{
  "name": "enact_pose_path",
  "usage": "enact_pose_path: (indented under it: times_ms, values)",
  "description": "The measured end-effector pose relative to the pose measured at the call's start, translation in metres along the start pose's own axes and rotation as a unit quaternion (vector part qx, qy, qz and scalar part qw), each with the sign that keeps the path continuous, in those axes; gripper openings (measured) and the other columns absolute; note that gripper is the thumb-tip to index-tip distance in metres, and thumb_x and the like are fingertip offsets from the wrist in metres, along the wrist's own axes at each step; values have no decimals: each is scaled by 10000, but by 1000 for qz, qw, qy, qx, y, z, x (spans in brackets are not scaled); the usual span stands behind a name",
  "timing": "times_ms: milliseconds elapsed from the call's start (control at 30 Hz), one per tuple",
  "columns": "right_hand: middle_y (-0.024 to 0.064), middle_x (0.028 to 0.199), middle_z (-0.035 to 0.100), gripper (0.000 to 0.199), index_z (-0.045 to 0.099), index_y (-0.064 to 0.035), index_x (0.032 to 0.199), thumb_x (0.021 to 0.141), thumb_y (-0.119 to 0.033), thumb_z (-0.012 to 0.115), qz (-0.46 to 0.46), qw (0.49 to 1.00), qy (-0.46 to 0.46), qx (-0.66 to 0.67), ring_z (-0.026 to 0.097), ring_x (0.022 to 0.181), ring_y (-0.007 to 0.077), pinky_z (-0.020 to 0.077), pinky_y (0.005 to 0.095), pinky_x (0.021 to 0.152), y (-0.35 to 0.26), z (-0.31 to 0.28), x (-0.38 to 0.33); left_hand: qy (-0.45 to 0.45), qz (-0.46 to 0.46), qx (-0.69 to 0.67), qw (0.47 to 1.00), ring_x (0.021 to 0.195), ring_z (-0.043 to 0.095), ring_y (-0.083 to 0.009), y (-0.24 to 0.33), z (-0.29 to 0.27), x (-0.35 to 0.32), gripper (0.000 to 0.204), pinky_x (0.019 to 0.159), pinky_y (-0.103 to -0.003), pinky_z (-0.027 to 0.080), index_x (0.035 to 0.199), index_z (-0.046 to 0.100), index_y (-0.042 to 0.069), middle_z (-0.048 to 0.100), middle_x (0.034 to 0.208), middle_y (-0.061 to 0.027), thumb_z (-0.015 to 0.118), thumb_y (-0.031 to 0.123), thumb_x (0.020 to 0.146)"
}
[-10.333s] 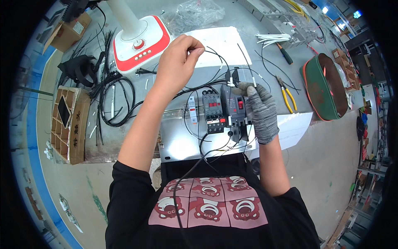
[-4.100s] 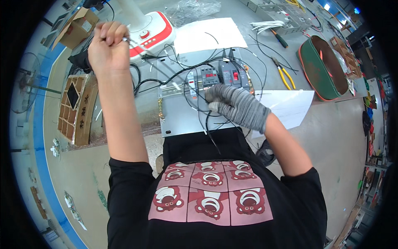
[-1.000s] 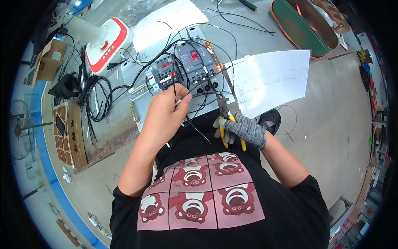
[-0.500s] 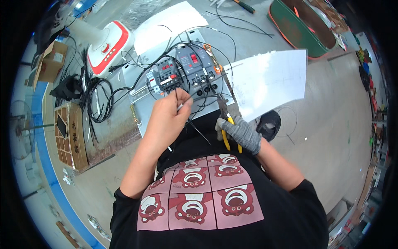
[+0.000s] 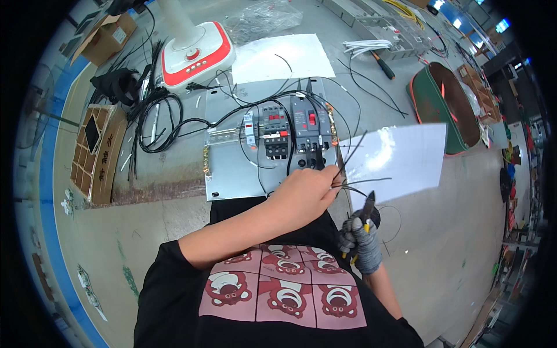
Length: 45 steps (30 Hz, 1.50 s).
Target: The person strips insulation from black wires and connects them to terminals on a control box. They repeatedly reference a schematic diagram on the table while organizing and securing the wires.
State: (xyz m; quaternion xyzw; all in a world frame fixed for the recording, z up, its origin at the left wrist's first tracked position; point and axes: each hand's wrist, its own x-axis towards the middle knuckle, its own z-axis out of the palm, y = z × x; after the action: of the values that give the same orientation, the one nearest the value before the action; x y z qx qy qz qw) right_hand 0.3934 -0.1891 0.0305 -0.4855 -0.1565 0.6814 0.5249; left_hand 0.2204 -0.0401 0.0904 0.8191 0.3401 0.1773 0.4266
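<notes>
My bare left hand (image 5: 310,188) is closed round several thin black wires (image 5: 352,152) at the plate's lower right corner, their free ends fanning out to the right. In a grey knitted glove, my right hand (image 5: 364,246) grips pliers (image 5: 368,210) with yellow handles. The plier jaws point up, close to the tip of one wire; whether they touch it I cannot tell. Behind my left hand lies a grey metal mounting plate (image 5: 232,185). It carries a contactor (image 5: 275,133), a dark breaker (image 5: 309,124) with a red switch and a slim white module (image 5: 249,129).
A white fan base (image 5: 197,55) with red trim stands behind the plate. Coiled black cable (image 5: 159,119) and a divided wooden box (image 5: 96,153) lie left. White sheets (image 5: 400,162) lie right, near a green bin (image 5: 444,107). A screwdriver (image 5: 383,66) lies farther back.
The view has shifted. My left hand has moved right from before the contactor to the plate's corner, bringing wires along. The pliers have drawn away from the plate and now point at the wire ends.
</notes>
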Motion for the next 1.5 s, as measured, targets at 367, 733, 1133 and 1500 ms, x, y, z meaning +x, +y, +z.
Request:
enact_pose_path:
  times_ms: [367, 733, 1133, 1500]
  values:
    - [142, 827, 573, 336, 519, -19, 1028, 858, -275, 655, -276, 736, 258, -561, 540, 739, 236, 450, 362, 692, -131, -39, 145, 35, -61, -114, 991, 811, 617, -220, -15, -68, -45, 209, 721, -314, 471, 1041, 602, -5, 629, 825, -113, 496, 146, 943]
    - [188, 1103, 573, 396, 579, -77, 1143, 787, -216, 682, -223, 523, 300, -766, 534, 1055, 371, 425, 446, 935, -149, -41, 270, 279, -54, -604, 745, 467, 239, -42, -67, -146, -46, 308, 431, -215, 201, 827, 416, 82, 359, 612, 36, 394, 324, 1016]
    - [203, 1067, 554, 308, 579, -31, 1138, 853, -141, 533, -329, 482, 341, -737, 506, 1015, 375, 395, 459, 925, -120, -47, 288, 115, 11, -753, 647, 468, 262, -53, -156, -157, 36, 375, 425, -221, 210, 809, 438, 87, 372, 606, 13, 374, 397, 1009]
    - [183, 1061, 545, 316, 574, -18, 1154, 859, -117, 521, -311, 483, 344, -743, 500, 1008, 359, 394, 447, 927, -121, -43, 291, 103, 9, -791, 603, 388, 225, -51, -196, -149, 46, 405, 355, -224, 173, 757, 435, 73, 388, 562, 0, 342, 369, 1017]
